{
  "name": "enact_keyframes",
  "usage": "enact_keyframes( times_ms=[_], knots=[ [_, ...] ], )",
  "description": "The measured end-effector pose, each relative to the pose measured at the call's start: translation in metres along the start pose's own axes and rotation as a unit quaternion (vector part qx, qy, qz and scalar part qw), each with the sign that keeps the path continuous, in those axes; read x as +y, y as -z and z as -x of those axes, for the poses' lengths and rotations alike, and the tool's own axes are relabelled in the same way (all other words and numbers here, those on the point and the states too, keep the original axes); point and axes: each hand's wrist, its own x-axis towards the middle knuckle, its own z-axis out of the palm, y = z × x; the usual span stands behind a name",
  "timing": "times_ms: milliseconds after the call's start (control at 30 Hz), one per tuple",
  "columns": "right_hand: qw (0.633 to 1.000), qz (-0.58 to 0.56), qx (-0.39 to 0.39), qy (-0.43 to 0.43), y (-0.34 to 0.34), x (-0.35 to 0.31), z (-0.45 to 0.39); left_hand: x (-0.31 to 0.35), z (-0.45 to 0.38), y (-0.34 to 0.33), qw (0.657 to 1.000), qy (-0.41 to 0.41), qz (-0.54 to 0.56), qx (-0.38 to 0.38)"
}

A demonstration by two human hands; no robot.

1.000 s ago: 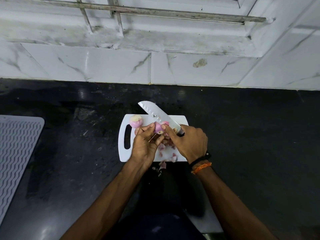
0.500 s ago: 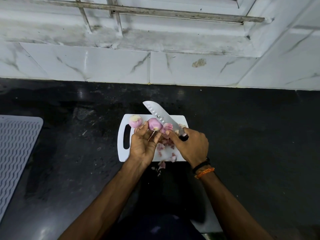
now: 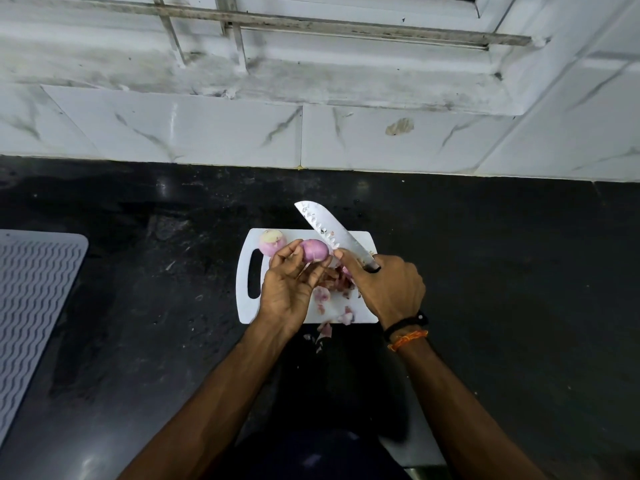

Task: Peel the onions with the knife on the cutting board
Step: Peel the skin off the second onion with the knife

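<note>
A small white cutting board [image 3: 244, 303] with a handle slot lies on the black counter. My left hand [image 3: 287, 289] holds a pink, partly peeled onion [image 3: 314, 250] in its fingertips above the board. My right hand [image 3: 388, 289] grips the handle of a broad knife [image 3: 329, 233]; the blade points up and to the left, and the thumb reaches to the onion's right side. A second onion [image 3: 272, 242], pale and pink, rests on the board's far left corner. Pink peel scraps [image 3: 334, 285] lie on the board between my hands.
A few peel scraps [image 3: 323, 332] lie on the black counter [image 3: 502, 289] just off the board's near edge. A grey ribbed mat [image 3: 34, 306] lies at the far left. A white marble-tiled wall [image 3: 225, 133] with a window ledge runs along the back.
The onion in my left hand has turned, and more of its smooth pink side shows. The knife blade has shifted slightly to the right with my right hand.
</note>
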Motion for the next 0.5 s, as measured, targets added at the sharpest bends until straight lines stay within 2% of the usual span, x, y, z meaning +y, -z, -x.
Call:
enact_keyframes(
  times_ms=[500],
  knots=[
    [0.996, -0.052, -0.07, 0.008, 0.0012, -0.0079, -0.0049, -0.0002, -0.0057, 0.004, 1.0, 0.002, -0.018, 0.002]
  ],
)
